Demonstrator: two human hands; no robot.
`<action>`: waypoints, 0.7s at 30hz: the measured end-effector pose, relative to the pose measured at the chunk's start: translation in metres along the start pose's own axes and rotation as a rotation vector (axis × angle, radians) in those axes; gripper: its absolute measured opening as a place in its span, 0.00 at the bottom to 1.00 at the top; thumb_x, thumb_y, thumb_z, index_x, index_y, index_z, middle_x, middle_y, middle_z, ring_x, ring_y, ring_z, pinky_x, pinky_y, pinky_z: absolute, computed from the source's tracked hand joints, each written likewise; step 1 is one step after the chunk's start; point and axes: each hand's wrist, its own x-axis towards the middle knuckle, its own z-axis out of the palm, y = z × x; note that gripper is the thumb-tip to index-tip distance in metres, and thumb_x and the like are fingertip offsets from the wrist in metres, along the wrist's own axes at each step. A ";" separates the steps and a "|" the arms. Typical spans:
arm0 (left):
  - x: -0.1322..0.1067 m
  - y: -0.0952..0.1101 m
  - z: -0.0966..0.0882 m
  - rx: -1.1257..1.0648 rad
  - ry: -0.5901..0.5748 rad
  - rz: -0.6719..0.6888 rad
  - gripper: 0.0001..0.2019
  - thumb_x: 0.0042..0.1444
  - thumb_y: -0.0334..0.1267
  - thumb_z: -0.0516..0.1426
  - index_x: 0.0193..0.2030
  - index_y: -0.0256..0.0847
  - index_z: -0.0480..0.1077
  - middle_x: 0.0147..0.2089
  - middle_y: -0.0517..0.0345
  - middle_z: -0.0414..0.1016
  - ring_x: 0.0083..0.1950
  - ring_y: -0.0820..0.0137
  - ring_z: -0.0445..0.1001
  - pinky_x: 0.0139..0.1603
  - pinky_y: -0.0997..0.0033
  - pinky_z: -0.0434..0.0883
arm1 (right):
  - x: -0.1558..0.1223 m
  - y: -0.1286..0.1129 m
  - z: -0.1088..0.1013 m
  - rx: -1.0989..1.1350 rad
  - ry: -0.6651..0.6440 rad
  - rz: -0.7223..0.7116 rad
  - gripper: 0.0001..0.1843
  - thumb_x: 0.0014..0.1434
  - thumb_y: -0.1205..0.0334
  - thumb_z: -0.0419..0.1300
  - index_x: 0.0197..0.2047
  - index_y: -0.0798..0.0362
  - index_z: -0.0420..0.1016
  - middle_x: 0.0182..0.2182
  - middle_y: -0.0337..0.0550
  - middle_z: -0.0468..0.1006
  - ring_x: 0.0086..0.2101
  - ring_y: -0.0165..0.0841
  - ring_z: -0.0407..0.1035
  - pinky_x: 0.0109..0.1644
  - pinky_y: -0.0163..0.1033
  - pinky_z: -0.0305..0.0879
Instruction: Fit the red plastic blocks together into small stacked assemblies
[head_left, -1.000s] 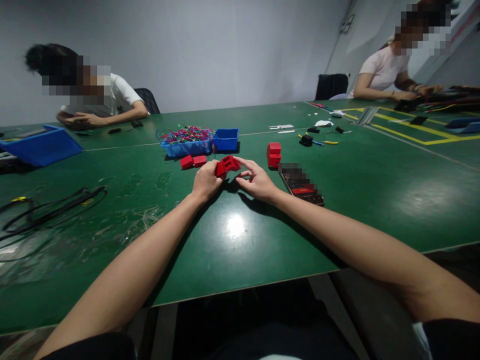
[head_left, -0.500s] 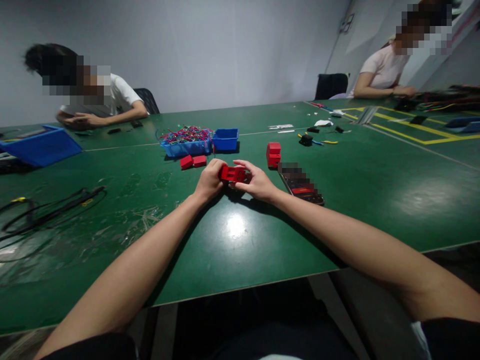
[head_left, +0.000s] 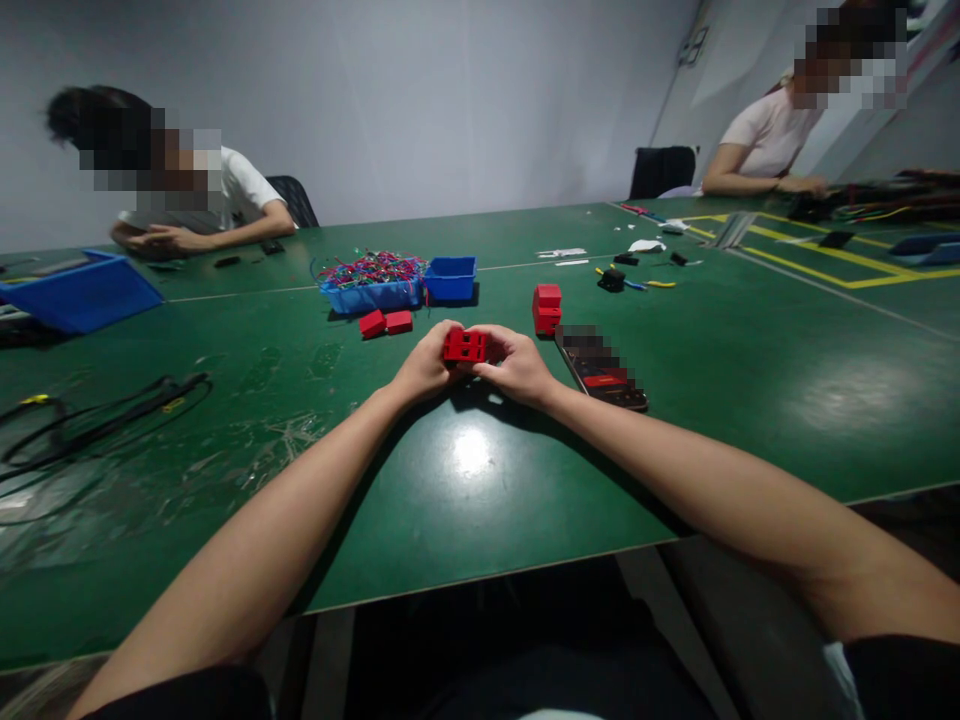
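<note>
The red block (head_left: 465, 346), held over the tabletop (head_left: 540, 500), has just turned to show several openings. It sits between the left grip (head_left: 426, 364) and right grip (head_left: 520, 369), both closed around it, so it seems well steadied. A phone (head_left: 604, 382) lies right of them.

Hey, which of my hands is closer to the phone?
Right. Your right hand is just left of the phone; your left hand is farther left, across the held red block.
</note>
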 end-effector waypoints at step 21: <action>-0.003 -0.005 0.002 0.235 0.173 -0.078 0.26 0.51 0.37 0.61 0.57 0.40 0.61 0.53 0.47 0.70 0.54 0.58 0.74 0.56 0.56 0.73 | -0.002 -0.006 0.001 0.021 -0.123 -0.062 0.27 0.54 0.51 0.67 0.53 0.54 0.72 0.44 0.47 0.80 0.37 0.35 0.74 0.44 0.41 0.70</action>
